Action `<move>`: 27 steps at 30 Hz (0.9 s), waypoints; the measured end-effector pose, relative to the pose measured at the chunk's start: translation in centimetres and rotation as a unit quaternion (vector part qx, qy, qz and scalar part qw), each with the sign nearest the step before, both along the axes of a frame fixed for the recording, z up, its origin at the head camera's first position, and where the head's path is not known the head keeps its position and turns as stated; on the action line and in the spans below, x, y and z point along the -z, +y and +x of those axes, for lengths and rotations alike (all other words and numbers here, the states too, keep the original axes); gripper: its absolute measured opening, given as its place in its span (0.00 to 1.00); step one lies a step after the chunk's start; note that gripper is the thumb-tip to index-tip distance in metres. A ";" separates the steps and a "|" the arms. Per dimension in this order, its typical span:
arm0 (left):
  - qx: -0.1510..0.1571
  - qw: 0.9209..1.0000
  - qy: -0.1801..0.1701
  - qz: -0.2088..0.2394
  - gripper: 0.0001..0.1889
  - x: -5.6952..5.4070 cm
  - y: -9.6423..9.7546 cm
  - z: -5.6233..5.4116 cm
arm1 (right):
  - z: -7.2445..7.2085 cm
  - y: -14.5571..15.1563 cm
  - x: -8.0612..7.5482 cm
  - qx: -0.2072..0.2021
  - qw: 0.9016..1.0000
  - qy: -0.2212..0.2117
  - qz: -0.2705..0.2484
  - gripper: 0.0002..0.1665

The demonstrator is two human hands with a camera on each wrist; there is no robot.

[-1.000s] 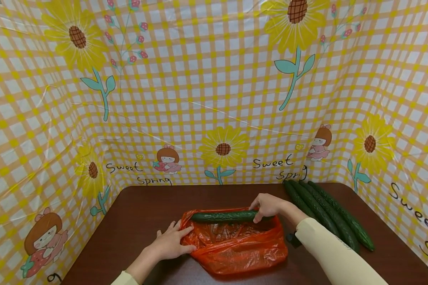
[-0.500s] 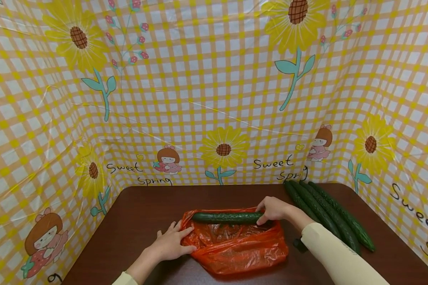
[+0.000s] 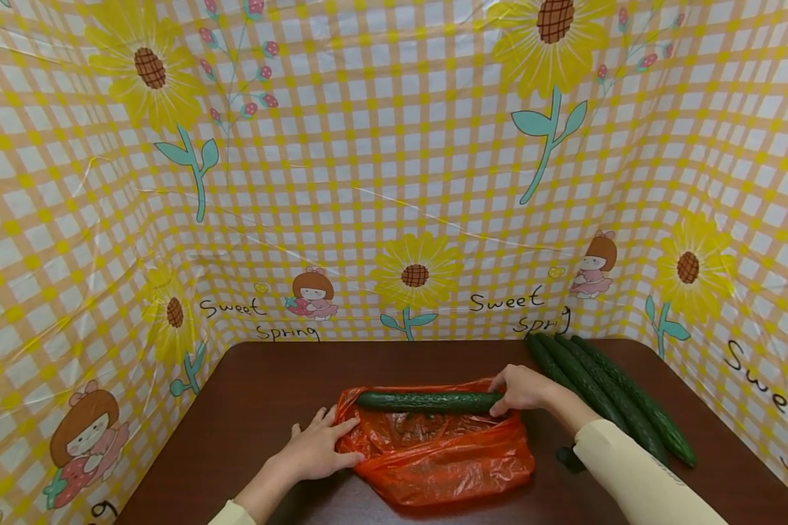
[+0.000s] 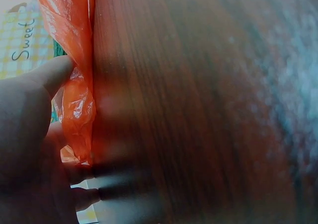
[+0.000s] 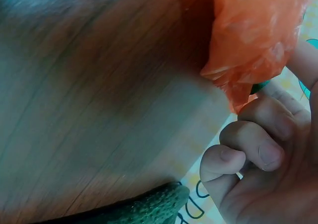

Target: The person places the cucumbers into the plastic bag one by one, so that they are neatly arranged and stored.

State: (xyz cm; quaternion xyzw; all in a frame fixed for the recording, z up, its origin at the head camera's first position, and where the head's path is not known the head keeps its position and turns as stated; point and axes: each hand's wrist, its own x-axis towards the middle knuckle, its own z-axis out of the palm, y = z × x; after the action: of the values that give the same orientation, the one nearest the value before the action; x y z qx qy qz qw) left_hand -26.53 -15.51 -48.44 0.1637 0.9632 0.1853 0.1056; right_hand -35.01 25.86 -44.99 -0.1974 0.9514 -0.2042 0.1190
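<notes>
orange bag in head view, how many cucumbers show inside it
1 cucumber, lying along the far side of the bag, its right end in the right hand; others may be hidden inside.

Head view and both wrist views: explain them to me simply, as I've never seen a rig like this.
There is no machine here, just a person's two bare hands. The head picture comes from a camera worn on the head, looking forward and down. The other two come from cameras worn on each wrist, close to that hand's work.

On the dark brown table lies a red-orange plastic bag, with several loose cucumbers off to the right. A checked cloth hangs behind.

The right hand has its grip on the right end of one cucumber in the bag's opening. The left hand touches the bag's left edge.
</notes>
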 end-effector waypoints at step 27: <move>0.000 1.000 -0.005 0.000 0.38 0.0 -0.1 0.1 | 1.4 0.7 0.4 0.067 0.990 0.093 0.078 0.31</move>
State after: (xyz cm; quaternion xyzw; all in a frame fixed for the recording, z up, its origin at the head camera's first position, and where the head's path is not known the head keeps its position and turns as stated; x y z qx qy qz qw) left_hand -26.45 -15.58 -48.40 0.1630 0.9626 0.1862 0.1102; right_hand -33.63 26.60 -45.35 -0.1411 0.9825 -0.1178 0.0307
